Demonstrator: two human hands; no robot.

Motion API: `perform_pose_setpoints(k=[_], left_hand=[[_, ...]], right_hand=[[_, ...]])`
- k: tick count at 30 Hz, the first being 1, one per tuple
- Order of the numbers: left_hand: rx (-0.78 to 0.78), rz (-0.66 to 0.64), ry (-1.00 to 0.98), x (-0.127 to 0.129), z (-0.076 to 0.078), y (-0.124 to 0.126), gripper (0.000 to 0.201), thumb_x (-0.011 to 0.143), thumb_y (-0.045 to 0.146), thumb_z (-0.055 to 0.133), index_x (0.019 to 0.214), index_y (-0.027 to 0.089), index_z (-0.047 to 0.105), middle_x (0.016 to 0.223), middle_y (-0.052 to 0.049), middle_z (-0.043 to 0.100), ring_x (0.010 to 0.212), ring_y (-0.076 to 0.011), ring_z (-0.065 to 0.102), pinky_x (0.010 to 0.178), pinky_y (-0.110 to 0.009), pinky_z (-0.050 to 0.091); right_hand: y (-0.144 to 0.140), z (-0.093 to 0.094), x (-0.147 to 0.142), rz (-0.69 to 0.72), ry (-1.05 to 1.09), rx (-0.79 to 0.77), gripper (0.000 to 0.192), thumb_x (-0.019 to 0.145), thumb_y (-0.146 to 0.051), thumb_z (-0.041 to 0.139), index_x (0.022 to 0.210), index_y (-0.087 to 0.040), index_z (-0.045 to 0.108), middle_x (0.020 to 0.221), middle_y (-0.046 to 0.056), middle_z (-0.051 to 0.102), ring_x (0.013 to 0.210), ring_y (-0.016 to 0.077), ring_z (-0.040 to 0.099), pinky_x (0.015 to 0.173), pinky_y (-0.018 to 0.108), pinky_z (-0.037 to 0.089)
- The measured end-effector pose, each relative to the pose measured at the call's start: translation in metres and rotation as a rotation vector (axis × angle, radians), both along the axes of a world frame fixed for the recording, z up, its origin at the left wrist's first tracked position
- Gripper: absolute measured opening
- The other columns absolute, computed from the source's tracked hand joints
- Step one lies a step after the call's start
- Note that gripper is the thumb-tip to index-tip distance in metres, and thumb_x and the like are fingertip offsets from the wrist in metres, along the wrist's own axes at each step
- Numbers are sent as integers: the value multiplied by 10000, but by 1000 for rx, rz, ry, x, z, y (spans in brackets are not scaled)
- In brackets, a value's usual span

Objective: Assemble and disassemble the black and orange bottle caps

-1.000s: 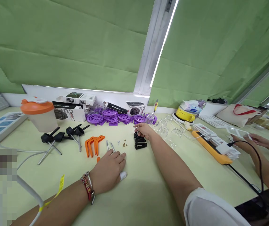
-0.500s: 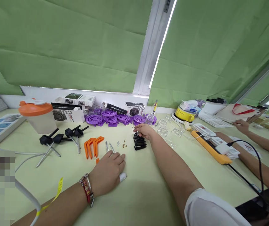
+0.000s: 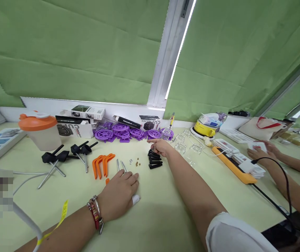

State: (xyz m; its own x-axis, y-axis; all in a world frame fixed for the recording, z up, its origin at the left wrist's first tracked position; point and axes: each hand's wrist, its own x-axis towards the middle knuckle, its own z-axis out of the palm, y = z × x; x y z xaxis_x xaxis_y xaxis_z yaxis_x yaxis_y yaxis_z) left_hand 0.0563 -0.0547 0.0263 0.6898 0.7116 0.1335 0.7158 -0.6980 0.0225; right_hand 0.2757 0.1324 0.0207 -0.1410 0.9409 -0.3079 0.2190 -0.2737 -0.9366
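My left hand (image 3: 118,194) lies palm down on the pale green table (image 3: 160,217), fingers loosely together, holding nothing. Its fingertips touch two thin metal rods (image 3: 121,165), and one finger wears a white wrap. Beaded bracelets circle that wrist. My right hand (image 3: 161,147) reaches far forward, hovering at the back edge of a small pile of black plastic pieces (image 3: 155,160). Its fingers are curled with the index finger pointing left, and whether they pinch a small part is unclear. Tiny brass screws (image 3: 138,162) lie between both hands.
Orange hooks (image 3: 101,163), black clamps on metal rods (image 3: 60,156), an orange-lidded shaker (image 3: 39,131), boxes (image 3: 77,127) and purple wheels (image 3: 125,133) lie at the back left. Clear glass pieces (image 3: 190,148), a yellow device (image 3: 205,128), an orange power strip (image 3: 234,167) and a co-worker's hands (image 3: 260,151) are at the right.
My hands have barely moved; the right fingers shifted slightly over the black pieces. The co-worker's hands reached back to the far right and returned holding a white item.
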Motion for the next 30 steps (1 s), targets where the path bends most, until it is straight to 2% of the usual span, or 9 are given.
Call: perform_pose_setpoints(k=[13,21,30], left_hand=[[1,-5,7,0,2,0,321,895,367,453,1113,181,599,1283,-105,569,1078,-249,540,924,-426,339],[29,-10,-18,-1,-5,1,322,883,373,484,1134,200,587,1277,-92,572,1083,-242,537,936,-412,329],[25,-12,-9,-1,-2,0,313,891,364,467,1121,192,591,1273,-96,574,1071,-244,543,924,-417,335]], right_hand=[[-1,-6,-1,-9,73,-130,232,791,-24,461,973,-164,491,647,-20,577,340,28,397,329,155,163],[-3,-2,-1,-38,106,-138,168,828,-44,467,940,-169,477,666,-13,598,353,29,423,324,142,168],[-2,-2,-2,-64,149,-158,177,829,-4,457,905,-163,478,679,0,621,364,32,450,313,127,181]])
